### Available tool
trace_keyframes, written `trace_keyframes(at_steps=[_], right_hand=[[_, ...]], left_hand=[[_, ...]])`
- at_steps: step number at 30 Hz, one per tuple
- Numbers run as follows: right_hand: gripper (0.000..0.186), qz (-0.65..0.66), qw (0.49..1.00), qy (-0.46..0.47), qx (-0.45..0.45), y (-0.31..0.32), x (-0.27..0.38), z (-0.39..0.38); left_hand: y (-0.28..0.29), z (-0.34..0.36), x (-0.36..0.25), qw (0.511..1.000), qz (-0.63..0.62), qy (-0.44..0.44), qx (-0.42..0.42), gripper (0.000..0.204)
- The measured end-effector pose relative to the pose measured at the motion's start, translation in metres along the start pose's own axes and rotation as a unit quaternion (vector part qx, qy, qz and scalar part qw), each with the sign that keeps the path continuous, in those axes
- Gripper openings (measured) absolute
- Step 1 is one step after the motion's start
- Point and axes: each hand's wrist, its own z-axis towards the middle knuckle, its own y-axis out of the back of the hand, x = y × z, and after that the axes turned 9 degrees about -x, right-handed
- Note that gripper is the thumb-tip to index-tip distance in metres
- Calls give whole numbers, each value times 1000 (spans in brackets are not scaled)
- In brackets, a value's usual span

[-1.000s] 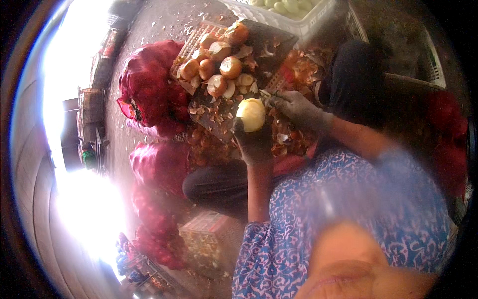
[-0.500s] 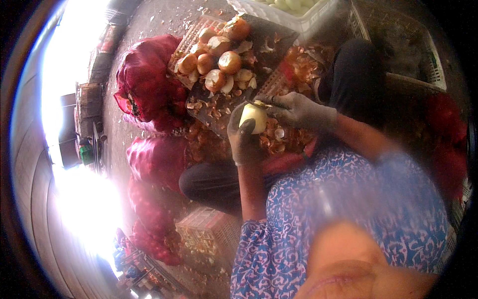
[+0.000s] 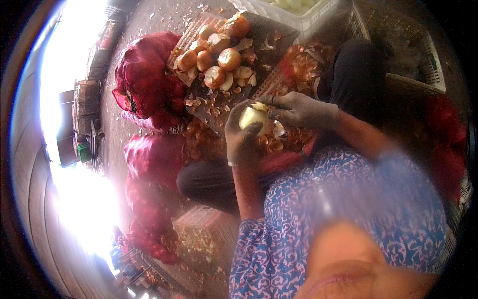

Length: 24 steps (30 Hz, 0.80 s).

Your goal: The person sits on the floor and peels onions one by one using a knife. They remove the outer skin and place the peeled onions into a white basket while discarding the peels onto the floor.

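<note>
While the grey-gloved left hand (image 3: 240,140) is clamped around a peeled, pale-yellow round onion (image 3: 253,117), the grey-gloved right hand (image 3: 302,110) meets its top; cannot tell whether this hand grips anything. Beyond: brown-skinned round onions (image 3: 229,59), near a red mesh sack (image 3: 149,70).

There were two gloved hands, one left hand (image 3: 239,142) and one right hand (image 3: 304,110), and one peeled onion (image 3: 252,119) between them. At least eight brown-skinned onions (image 3: 229,59) sat on one dark board (image 3: 269,47), amid skins (image 3: 201,107) too many to count. Three crates showed: one white crate (image 3: 312,21), one darker crate (image 3: 435,60) and one low crate (image 3: 213,224). At least three red mesh sacks (image 3: 147,72) lay on the left, alongside two trouser legs (image 3: 206,183) and one green object (image 3: 83,151).
</note>
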Motion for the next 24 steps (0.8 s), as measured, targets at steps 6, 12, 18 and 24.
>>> trace_keyframes(at_steps=[6, 12, 18, 24], right_hand=[[43, -9, 999, -22, -36, -1, -5, 0], [43, -65, 997, -4, -51, -5, -14, 0], [40, -91, 993, 12, -78, -9, -18, -2], [40, -80, 990, -67, -96, 3, -8, 2]], left_hand=[[2, 0, 2, 999, 24, -40, -14, 68], [2, 7, 13, 997, -49, 44, 43, 58], [-2, 11, 21, 997, 68, 43, -8, 55], [-3, 10, 17, 998, 56, -15, -35, 55]])
